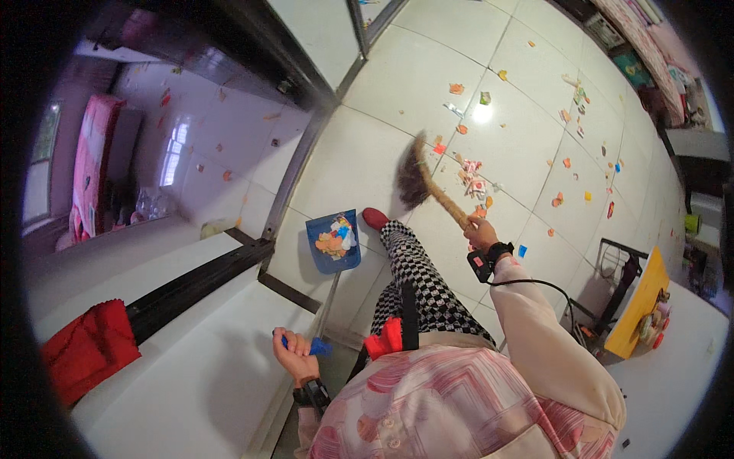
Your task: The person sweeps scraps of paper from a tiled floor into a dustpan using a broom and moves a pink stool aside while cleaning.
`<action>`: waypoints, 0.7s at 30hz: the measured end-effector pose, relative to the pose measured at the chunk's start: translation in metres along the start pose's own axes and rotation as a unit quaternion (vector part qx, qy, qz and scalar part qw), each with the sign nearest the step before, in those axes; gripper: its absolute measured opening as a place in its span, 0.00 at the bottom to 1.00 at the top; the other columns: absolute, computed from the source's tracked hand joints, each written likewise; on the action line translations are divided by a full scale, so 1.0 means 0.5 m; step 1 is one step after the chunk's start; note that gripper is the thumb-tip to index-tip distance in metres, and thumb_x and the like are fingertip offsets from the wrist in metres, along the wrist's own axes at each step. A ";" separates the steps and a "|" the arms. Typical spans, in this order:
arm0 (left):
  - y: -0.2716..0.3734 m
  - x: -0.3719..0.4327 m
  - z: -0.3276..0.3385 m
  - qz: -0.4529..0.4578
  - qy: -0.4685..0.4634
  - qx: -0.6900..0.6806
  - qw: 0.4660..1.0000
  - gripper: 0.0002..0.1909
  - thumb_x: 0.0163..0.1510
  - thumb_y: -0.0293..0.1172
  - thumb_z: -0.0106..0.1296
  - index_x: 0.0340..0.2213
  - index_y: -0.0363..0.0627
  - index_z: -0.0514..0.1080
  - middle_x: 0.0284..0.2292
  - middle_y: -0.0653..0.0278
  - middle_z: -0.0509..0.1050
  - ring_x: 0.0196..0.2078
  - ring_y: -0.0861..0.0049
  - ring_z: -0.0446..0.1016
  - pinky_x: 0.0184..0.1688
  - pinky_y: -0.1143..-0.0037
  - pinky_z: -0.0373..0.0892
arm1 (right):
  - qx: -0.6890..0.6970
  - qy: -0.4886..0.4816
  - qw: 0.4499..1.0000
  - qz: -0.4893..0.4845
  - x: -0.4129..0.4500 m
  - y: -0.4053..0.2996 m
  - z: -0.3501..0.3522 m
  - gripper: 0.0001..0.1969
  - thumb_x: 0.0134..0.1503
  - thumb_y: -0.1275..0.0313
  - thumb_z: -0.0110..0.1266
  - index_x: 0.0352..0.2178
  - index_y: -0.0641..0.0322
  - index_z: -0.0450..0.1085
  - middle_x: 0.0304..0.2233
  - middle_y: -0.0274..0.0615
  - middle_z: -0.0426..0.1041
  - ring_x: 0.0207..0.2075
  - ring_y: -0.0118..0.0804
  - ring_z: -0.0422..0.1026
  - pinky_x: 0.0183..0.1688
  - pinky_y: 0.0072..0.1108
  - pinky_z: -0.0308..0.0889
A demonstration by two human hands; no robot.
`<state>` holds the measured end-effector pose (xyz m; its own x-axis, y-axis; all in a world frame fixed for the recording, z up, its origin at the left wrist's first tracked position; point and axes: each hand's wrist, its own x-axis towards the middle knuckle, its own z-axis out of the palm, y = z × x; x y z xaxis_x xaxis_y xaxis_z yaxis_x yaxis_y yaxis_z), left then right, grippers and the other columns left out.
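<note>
My right hand (481, 233) grips the handle of a broom (414, 175), whose dark bristles rest on the tiled floor. Scraps and wrappers (475, 185) lie on the tiles just right of the broom. Low at left, my left hand (295, 353) is closed around the blue end of a long-handled dustpan. The blue dustpan (336, 265) holds orange peel-like pieces, white scraps and a bit of blue, and sits left of my red shoe (375, 218).
Litter is scattered across the white floor tiles (522, 137). A dark door frame (304, 166) stands at left, near a red cloth (92, 350). At right is a small yellow-topped table (639, 310) bearing objects. A bed-like piece (648, 51) lines the upper right.
</note>
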<state>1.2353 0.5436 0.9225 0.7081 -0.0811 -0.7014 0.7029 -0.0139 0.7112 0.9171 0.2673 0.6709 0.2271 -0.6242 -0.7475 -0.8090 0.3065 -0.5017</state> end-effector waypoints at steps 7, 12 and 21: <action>-0.017 0.050 -0.008 -0.011 -0.029 0.025 0.999 0.12 0.52 0.39 0.40 0.19 0.50 0.59 0.09 0.77 0.48 0.09 0.89 0.45 0.11 0.84 0.43 | 0.192 -0.018 0.979 0.061 -0.155 0.022 0.015 0.26 0.45 0.73 0.46 0.49 0.57 0.55 0.15 0.37 0.65 0.11 0.25 0.61 0.12 0.18 0.58; -0.018 0.045 0.047 -0.016 -0.091 0.012 0.996 0.12 0.52 0.38 0.39 0.19 0.49 0.59 0.09 0.76 0.48 0.09 0.89 0.44 0.11 0.84 0.43 | 0.230 -0.127 0.960 0.099 -0.198 0.035 0.009 0.25 0.45 0.72 0.48 0.48 0.56 0.58 0.15 0.34 0.64 0.12 0.24 0.59 0.13 0.17 0.57; -0.046 0.005 0.154 0.020 -0.109 0.080 0.991 0.11 0.52 0.37 0.40 0.19 0.48 0.58 0.10 0.75 0.48 0.09 0.88 0.44 0.10 0.83 0.43 | 0.041 0.055 0.992 0.104 -0.190 0.173 -0.053 0.21 0.40 0.72 0.50 0.39 0.66 0.65 0.30 0.54 0.70 0.34 0.48 0.69 0.39 0.27 0.64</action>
<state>1.2158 0.4671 0.9079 0.6917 -0.2970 -0.6583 0.6425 -0.1631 0.7487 0.8111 0.3342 0.7102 -0.0048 -0.6145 -0.7889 -0.7839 0.4922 -0.3785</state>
